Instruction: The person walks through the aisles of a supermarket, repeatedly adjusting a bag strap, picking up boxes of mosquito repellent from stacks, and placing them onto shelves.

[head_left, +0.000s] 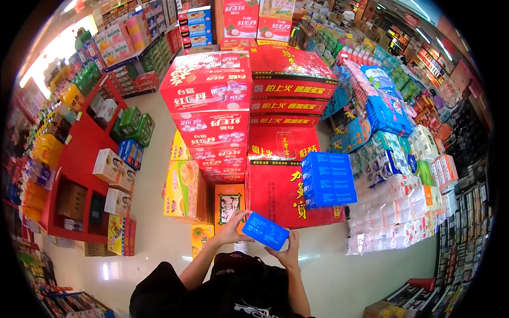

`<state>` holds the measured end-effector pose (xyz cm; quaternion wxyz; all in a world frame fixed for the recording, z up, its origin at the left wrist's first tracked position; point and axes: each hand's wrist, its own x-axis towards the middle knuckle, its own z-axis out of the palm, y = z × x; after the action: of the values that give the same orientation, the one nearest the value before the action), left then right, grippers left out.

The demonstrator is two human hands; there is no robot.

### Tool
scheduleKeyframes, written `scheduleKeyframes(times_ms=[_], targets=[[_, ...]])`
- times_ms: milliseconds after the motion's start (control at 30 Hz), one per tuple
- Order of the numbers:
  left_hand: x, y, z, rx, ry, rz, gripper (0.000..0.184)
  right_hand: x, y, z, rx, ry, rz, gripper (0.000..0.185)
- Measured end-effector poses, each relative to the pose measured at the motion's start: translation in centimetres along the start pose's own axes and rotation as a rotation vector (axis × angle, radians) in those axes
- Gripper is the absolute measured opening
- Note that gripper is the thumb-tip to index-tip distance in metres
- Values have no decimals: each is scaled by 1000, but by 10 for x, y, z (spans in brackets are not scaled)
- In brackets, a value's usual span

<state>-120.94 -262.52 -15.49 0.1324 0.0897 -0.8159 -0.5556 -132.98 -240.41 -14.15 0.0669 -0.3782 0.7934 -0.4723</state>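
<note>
Red shelf unit (66, 172): far to the left of the fingers of the left hand (231, 229), well apart from them; I log white-and-orange boxes (114, 172) beside it, on the side nearer the fingers.
Orange-and-yellow carton (182, 188): left of the left fingers and beyond them, not touched.
Left hand: fingers closed on the left end of the blue box (265, 231).
Blue box: between the two sets of fingers, aslant, right end nearer the body, a printed face turned up to my camera.
Blue box, step: I judge it to be two-handed holding, print in view.
Blue box, next move: in my judgement, any shift or turn calls for both ends moving together.
Red cartons (269, 185): stacked just beyond the fingers.
Right hand (288, 256): fingers closed on the right end of the blue box; those beneath I cannot make out.
Blue stack (328, 180): on the red cartons, beyond the right fingers and to their right, apart from them.
Wrapped packs (392, 212): farther right of the right fingers, piled, untouched.
</note>
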Motion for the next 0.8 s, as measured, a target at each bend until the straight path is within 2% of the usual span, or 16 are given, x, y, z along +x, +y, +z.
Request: scheduleKeyframes(times_ms=[133, 267, 333, 467, 567, 633, 767, 800], targets=[[-14, 25, 21, -16, 2, -95, 85, -26, 15, -15, 35, -12, -5, 72], [-31, 38, 61, -19, 28, -136, 82, -61, 34, -31, 162, -9, 103, 64], [-39, 37, 86, -24, 20, -165, 84, -81, 37, -44, 309, 6, 212, 63], [-61, 54, 132, -126, -65, -378, 85, -137, 63, -65, 513, 20, 445, 60], [-74, 87, 148, -372, -201, -281, 88, -163, 53, -82, 720, 81, 596, 59], [-84, 96, 159, -295, -264, -335, 88, -174, 40, -97, 820, 114, 699, 59], [-104, 90, 183, -386, -248, -410, 83, -184, 22, -132, 631, 40, 606, 86], [-109, 86, 186, -433, -250, -408, 82, -189, 34, -139, 408, 0, 447, 102]])
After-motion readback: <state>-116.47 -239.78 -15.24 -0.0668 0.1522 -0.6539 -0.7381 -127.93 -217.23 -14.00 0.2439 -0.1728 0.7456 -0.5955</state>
